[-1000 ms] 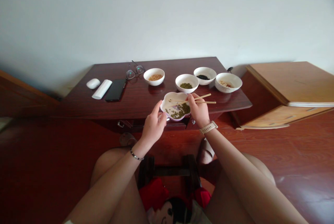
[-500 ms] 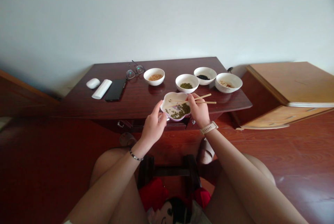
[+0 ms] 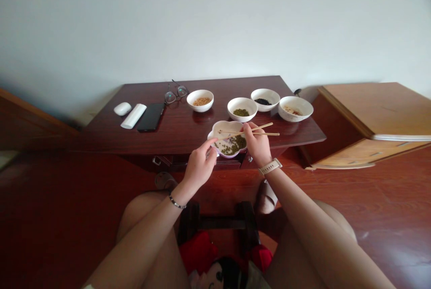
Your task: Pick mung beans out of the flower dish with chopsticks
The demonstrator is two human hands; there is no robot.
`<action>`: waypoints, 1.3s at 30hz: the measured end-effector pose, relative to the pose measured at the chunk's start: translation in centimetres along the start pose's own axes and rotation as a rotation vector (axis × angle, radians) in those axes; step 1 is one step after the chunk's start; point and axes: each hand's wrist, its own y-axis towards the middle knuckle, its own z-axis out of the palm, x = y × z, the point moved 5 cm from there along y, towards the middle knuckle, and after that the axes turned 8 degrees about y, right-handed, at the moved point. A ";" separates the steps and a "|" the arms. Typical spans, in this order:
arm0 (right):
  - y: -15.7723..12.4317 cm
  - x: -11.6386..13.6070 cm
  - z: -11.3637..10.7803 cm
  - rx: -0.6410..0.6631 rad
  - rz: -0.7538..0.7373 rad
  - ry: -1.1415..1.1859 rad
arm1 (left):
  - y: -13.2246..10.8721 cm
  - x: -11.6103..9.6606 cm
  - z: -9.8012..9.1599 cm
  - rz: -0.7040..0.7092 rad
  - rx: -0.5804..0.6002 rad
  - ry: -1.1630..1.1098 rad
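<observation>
- At the front edge of the dark wood table [image 3: 175, 120], a flower-shaped white dish [image 3: 217, 130] held green mung beans [image 3: 232, 146] on its near side; resting or lifted, couldn't tell.
- Right hand [image 3: 257, 145] was clamped mid-shaft on wooden chopsticks [image 3: 266, 132], tips together, lying across the dish above the beans.
- Left hand [image 3: 199, 167] was apart from the right, fingers extended to the dish's left rim; contact unclear.
- Technique looked sound: sticks near level, tips over the dish, support on the opposite side.
- Behind sat white bowls of tan grains [image 3: 200, 99], mung beans [image 3: 235, 104], and black seeds [image 3: 259, 93].
</observation>
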 end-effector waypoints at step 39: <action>0.0 -0.2 0.0 0.006 0.009 0.008 | -0.1 0.2 0.2 -0.027 -0.019 -0.043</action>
